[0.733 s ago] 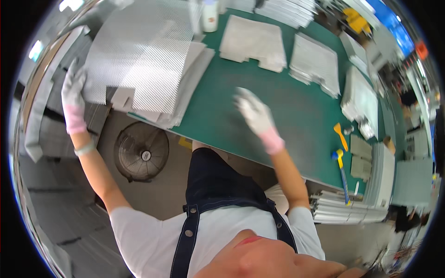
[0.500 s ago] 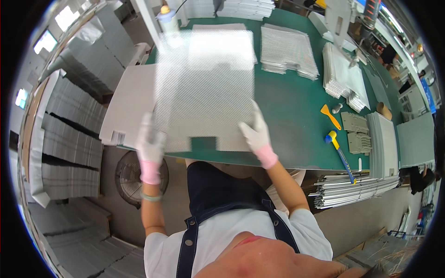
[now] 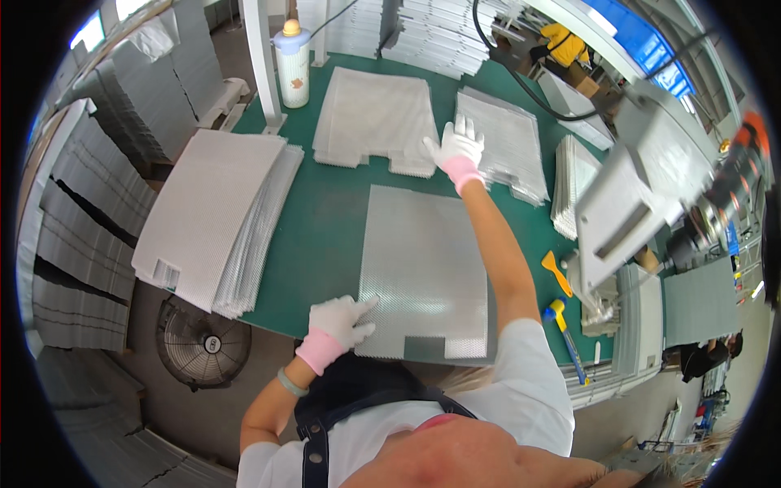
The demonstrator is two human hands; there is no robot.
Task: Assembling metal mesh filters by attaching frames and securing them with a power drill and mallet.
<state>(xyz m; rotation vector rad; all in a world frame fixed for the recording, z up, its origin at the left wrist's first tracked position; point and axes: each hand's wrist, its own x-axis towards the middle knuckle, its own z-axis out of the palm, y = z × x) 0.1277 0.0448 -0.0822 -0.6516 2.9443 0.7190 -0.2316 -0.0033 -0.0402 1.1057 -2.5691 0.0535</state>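
- The silvery mesh sheet (image 3: 423, 264) lies flat on the green table (image 3: 313, 228) in front of me, its notched edge toward my body.
- My gloved left hand (image 3: 335, 325) is at the sheet's lower left edge; the index finger reaches over that edge, and the finger below it sits at the edge near the corner.
- Those left fingers stand a little apart from one another; I cannot tell whether they pinch the sheet or only rest against it.
- My gloved right hand (image 3: 457, 148) is beyond the sheet's far right corner, back up, thumb out to the left and fingers spread, with nothing clamped between them.
- It is over the left edge of the right-hand mesh stack (image 3: 512, 150); whether the fingertips touch it I cannot tell.
- My right forearm (image 3: 500, 252) runs along the sheet's right edge.
- Left of my right thumb is the middle mesh stack (image 3: 374, 118); a larger stack (image 3: 203, 211) lies well left of the sheet.
- A scraper (image 3: 557, 274) and a hammer (image 3: 570, 346) lie right of my forearm.
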